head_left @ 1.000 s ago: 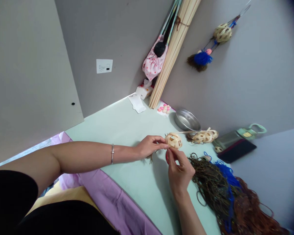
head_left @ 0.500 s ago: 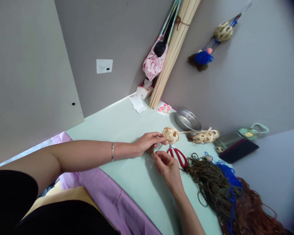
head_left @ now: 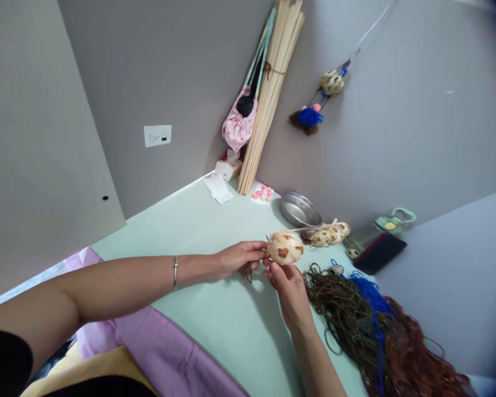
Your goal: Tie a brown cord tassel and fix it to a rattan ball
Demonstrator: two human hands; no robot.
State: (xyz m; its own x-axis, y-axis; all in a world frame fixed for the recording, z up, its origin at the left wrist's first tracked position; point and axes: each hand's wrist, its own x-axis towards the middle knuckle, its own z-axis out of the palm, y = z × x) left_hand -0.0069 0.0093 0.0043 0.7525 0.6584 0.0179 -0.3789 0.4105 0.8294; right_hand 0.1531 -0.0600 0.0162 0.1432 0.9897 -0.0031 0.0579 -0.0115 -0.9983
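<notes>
A small woven bamboo ball is held between both hands above the pale green table. My left hand pinches its left end, fingers closed, with a bit of brown thread hanging just below. My right hand supports the ball from underneath, fingers closed against it. A bracelet sits on my left wrist.
A heap of brown and blue cords lies at the right. Behind the ball are more woven balls, a steel bowl, a dark pouch, beads, bamboo strips and a hanging ornament. Purple cloth covers the table's near edge.
My right hand left the thread near the red scissors and came up under the ball. The ball turned a little. The view has shifted, and the scissors are hidden now.
</notes>
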